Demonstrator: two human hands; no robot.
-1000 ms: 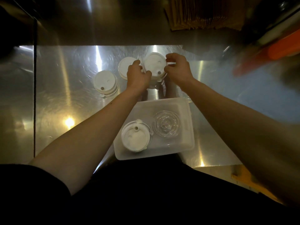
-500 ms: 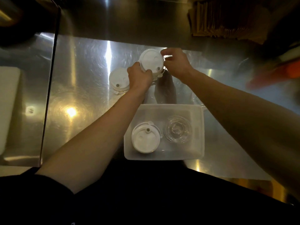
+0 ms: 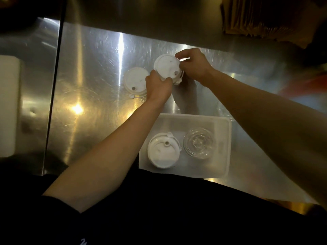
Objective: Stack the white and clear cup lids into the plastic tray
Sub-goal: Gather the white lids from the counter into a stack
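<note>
Left hand [image 3: 159, 87] and right hand [image 3: 193, 65] grip a white lid stack [image 3: 167, 68] beyond the tray [image 3: 223, 147], beside another stack [image 3: 135, 81].

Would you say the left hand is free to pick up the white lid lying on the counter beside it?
Probably not yet: the left hand grips the held lid stack with the right hand. The counter lid lies uncovered just beside it.

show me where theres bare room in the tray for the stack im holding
Free: the tray's far strip, beyond the white lid stack and clear lids. Its near half is crowded. Both hands grip the held white lids.
</note>
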